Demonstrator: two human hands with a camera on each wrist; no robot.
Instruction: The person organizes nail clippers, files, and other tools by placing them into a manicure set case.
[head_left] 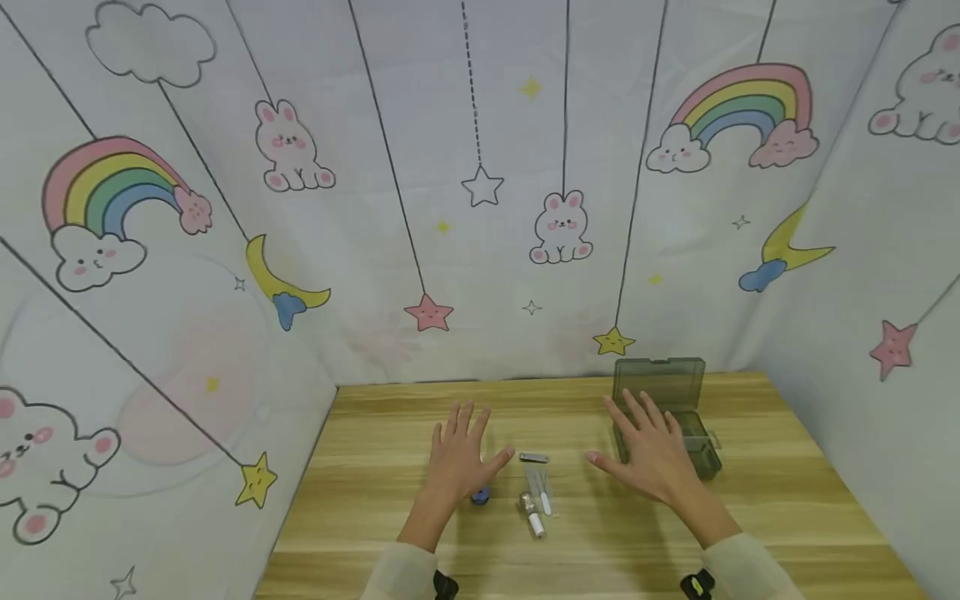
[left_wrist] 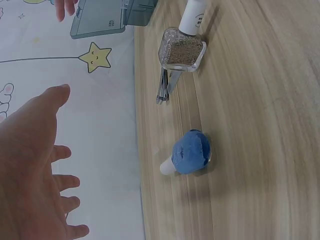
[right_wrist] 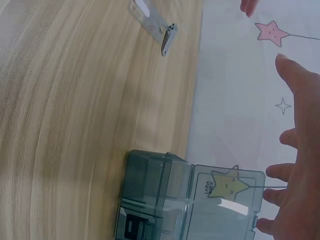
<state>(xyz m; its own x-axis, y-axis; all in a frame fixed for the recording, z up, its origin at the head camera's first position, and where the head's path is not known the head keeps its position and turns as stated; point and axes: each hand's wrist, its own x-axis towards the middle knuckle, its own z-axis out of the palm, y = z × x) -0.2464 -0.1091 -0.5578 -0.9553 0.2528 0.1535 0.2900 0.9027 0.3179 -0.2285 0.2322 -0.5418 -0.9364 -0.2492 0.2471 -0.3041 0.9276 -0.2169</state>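
My left hand (head_left: 459,458) hovers over the table with fingers spread, holding nothing. Under and beside it lies a small blue bottle (left_wrist: 191,152) with a white cap. My right hand (head_left: 648,450) is likewise spread and empty, raised in front of a translucent green plastic box (right_wrist: 145,180) whose lid (head_left: 660,382) stands up. Between the hands lie a nail clipper (head_left: 534,457), a slim tool with a white handle (head_left: 545,503) by a clear strip, and a glitter nail polish bottle (left_wrist: 182,50) with a white cap, on its side.
The wood-grain table (head_left: 360,500) meets a white cloth backdrop (head_left: 375,250) printed with rainbows, rabbits and stars at the back and both sides. Dark straps (head_left: 697,583) sit around the sleeve cuffs.
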